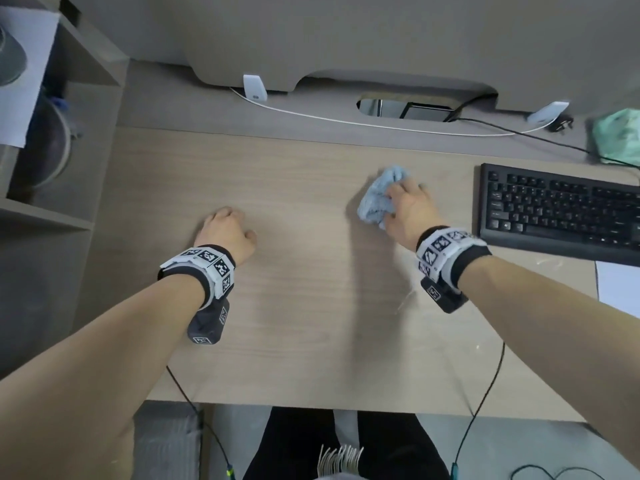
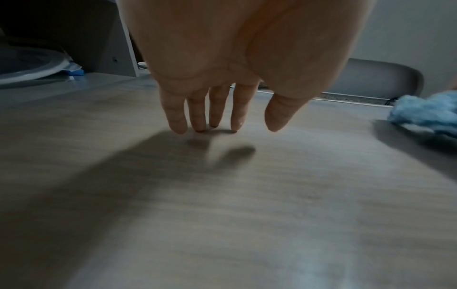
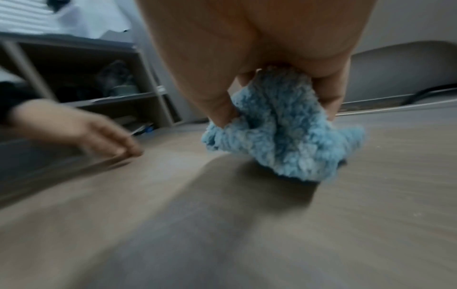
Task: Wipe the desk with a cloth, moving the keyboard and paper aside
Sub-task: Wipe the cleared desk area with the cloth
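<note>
Grey partition panel (image 1: 346, 29) behind the desk (image 1: 294, 323), grey open shelving unit (image 1: 52, 216) at left, cable cut-out (image 1: 405, 107) at rear, grey floor (image 1: 519, 452) below.

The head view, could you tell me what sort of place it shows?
Most likely an office or study workstation: a wood-grain desk with a cable cut-out at the back, a black keyboard at the right, and open shelving to the left. The right hand holds a blue cloth.

Even, soft overhead light in the head view, arm shadows falling across the desk (image 1: 311, 306), wrist views dimmer and motion-blurred, lower halves smeared, edges bent by wide-angle distortion.
</note>
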{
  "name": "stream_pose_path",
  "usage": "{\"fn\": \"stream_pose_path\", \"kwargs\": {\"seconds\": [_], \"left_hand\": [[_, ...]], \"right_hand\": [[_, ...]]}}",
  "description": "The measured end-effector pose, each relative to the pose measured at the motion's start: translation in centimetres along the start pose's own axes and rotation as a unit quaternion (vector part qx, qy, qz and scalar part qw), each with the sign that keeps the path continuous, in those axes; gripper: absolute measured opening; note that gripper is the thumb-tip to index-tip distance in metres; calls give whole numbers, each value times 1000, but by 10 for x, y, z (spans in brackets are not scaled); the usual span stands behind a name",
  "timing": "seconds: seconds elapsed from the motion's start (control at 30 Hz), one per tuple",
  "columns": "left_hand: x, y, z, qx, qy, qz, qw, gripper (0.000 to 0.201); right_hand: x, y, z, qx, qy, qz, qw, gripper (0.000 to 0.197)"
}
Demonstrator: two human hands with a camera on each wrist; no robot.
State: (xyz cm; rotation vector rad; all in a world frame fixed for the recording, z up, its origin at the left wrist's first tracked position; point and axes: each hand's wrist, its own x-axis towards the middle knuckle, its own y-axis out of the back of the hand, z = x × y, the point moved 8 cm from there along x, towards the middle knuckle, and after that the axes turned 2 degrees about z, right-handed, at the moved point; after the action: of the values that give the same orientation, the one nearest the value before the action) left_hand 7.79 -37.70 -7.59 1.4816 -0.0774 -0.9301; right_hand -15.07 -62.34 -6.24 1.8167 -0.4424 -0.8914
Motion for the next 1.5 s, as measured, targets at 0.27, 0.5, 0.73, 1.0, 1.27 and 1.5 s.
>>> {"fn": "stream_pose_path", "kwargs": {"seconds": [0.27, 0.5, 0.73, 1.0, 1.27, 1.5], "left_hand": [[28, 20, 37, 6, -13, 35, 999, 53], [52, 6, 62, 4, 1, 38, 999, 56], [54, 3, 60, 9, 8, 39, 999, 54], [48, 7, 61, 11, -5, 35, 999, 56], [47, 9, 56, 5, -25, 40, 999, 55], [46, 13, 52, 0, -48, 20, 999, 57]], "right_hand": [[-11, -19, 44, -15, -101, -78, 992, 47], [102, 28, 77, -2, -162, -15, 987, 54], [125, 70, 7, 79, 12, 42, 996, 57], [106, 11, 26, 48, 22, -34, 998, 35], [128, 63, 15, 87, -32, 50, 994, 40], [24, -17, -114, -45, 255, -162, 952, 55]]}}
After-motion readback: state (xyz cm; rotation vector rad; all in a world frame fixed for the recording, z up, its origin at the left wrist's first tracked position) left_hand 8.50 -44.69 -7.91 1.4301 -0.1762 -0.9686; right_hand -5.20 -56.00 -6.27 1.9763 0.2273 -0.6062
